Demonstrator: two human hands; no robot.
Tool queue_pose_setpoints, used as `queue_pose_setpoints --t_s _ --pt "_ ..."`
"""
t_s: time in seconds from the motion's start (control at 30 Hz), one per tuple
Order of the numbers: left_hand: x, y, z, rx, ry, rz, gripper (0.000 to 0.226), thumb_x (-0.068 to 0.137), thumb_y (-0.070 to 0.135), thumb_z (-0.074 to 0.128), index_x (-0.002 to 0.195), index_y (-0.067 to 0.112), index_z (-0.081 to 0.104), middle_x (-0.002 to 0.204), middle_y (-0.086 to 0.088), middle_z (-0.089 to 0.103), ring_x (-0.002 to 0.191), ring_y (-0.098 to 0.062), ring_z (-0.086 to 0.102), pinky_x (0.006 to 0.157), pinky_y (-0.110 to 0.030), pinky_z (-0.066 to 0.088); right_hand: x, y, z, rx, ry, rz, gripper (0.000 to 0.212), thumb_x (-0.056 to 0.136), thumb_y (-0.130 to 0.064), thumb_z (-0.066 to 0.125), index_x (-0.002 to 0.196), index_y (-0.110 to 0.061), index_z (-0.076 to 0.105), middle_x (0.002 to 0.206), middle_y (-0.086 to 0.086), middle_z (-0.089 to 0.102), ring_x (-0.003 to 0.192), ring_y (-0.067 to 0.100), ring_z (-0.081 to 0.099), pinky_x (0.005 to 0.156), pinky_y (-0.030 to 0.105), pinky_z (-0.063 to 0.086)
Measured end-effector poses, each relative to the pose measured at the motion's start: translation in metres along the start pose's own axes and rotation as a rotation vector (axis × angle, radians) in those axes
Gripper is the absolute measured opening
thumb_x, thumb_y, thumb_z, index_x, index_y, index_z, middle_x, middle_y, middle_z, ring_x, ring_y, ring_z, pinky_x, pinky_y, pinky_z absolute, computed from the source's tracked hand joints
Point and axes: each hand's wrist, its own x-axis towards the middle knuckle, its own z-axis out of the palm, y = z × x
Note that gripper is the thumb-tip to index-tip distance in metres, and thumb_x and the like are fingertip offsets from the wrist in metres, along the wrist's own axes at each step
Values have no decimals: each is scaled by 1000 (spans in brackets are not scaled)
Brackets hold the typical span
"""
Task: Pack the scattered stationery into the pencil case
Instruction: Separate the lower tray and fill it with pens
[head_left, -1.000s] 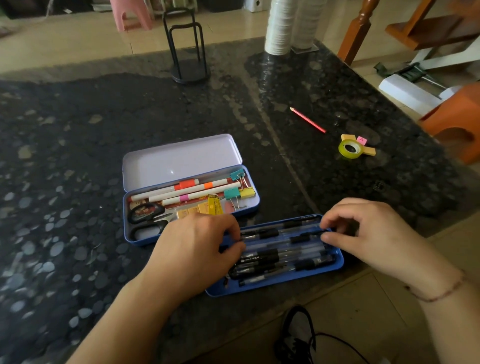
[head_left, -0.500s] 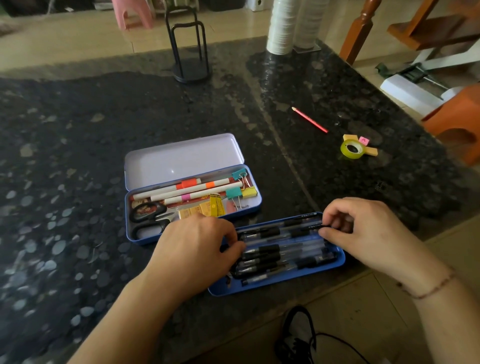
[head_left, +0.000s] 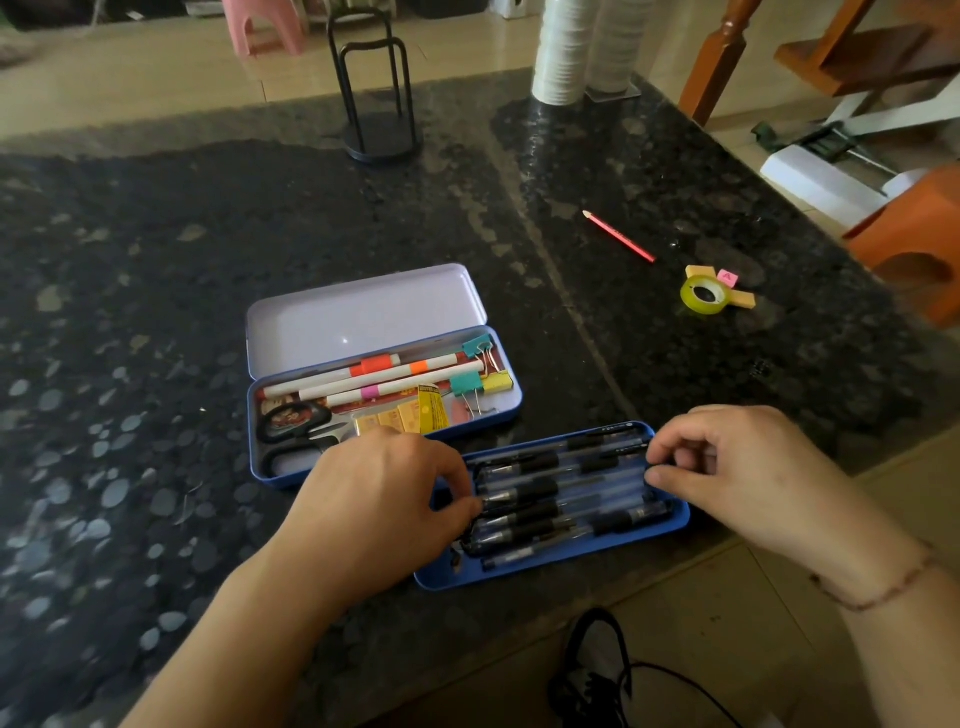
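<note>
An open blue tin pencil case (head_left: 511, 410) lies mid-table with its lid (head_left: 384, 312) back; it holds white markers, black scissors, binder clips and yellow packets. In front of it, near the table's front edge, a shallow blue tray (head_left: 545, 569) holds several black-grip pens (head_left: 561, 493) lying side by side. My left hand (head_left: 374, 493) pinches the pens' left ends. My right hand (head_left: 737, 467) pinches the right end of a pen between thumb and fingers. A red pencil (head_left: 618, 236) and a yellow tape roll (head_left: 704, 296) with small sticky pads (head_left: 743, 299) lie loose at the right.
A black wire stand (head_left: 374, 88) and a white stack of cups (head_left: 566, 52) stand at the table's far edge. An orange stool (head_left: 919, 244) is past the right edge. The dark stone table's front edge runs just below the tray.
My right fingers have curled in a little over the pens' right ends. My left hand stays at their left ends. The tray and case have not moved.
</note>
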Motion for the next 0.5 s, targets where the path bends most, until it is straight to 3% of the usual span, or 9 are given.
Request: queue_pose_setpoints --t_s 0.27,0.5 --pt "3 0 1 17 -10 -14 17 84 52 58 91 40 69 53 16 43 54 -1 45 54 -18 43 2 2 3 42 46 48 17 78 -28 75 67 -32 63 60 -4 61 57 11 59 57 38 56" --pt "1 2 3 23 -15 -14 21 87 52 53 91 38 67 51 14 45 54 -2 50 52 -15 42 6 6 4 88 48 36 18 81 -27 72 69 -31 59 63 -3 61 61 11 60 59 34 56"
